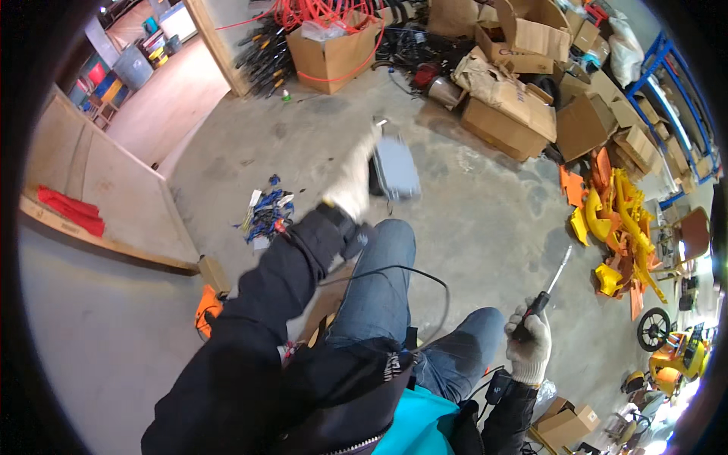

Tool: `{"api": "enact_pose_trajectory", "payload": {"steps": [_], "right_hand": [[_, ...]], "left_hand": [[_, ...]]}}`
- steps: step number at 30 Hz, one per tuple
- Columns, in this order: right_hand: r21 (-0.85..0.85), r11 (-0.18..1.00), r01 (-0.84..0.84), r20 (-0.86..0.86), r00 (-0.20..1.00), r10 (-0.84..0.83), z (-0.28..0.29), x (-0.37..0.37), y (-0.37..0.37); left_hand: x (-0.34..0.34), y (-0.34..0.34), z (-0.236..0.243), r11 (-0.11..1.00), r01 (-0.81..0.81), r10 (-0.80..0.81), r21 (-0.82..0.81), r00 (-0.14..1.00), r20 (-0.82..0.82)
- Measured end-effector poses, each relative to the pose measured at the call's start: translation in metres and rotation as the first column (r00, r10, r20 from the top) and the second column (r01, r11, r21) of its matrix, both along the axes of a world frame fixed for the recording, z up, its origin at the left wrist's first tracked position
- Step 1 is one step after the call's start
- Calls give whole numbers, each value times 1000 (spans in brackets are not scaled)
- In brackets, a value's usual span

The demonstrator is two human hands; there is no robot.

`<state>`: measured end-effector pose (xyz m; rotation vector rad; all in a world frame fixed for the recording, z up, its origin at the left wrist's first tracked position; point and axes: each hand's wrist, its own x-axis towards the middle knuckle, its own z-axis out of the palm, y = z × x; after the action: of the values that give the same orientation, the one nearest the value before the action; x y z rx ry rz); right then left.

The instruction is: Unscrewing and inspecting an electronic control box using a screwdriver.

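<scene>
the blurred left hand (pixel 353 182) is beside the grey case (pixel 397 168), grip unclear. right of the case, the right hand (pixel 528 345) grasps a screwdriver (pixel 541 302).

Gloves on left hand (pixel 353 182) and right hand (pixel 529 347): off-white. Screwdriver (pixel 536 305): handle mostly black, shaft silvery. Flat case (pixel 396 168): pale blue-grey, blackish along its left edge. Wire bundle (pixel 269 214): blue with bits of white. Jacket (pixel 250 349): black, white lettering. Jeans (pixel 379 284): faded blue. Cloth at waist (pixel 417 425): turquoise. Floor (pixel 478 220): grey, mottled with darker blotches. Tubing (pixel 318 14): bright red. Carton beneath it (pixel 330 64): brown. Panel heap (pixel 626 220): yellow and orange. Rack (pixel 667 57): blue. Rag (pixel 72 211): red.
</scene>
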<state>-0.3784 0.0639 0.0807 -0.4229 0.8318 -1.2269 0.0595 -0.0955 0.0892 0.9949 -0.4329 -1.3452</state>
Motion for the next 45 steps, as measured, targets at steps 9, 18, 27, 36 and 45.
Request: {"api": "enact_pose_trajectory", "payload": {"steps": [9,18,27,36,45], "right_hand": [[20,997,-77,-293,953,80,7,55,-26],[-123,840,-528,-388,805,449,47,150,-33],[70,534,-843,-578,402,710,33,213,5],[117,364,-924,-694,186,696,11,217,26],[180,589,-788,-786,245,568,31,156,26]], "left_hand": [[128,47,199,881,-329,431,-339,854,291],[181,93,228,764,-399,539,-507,827,161],[152,96,187,780,-578,623,-240,754,210],[47,71,20,986,-166,163,-13,976,-143],[-66,78,-88,947,148,-55,287,950,-308]]}}
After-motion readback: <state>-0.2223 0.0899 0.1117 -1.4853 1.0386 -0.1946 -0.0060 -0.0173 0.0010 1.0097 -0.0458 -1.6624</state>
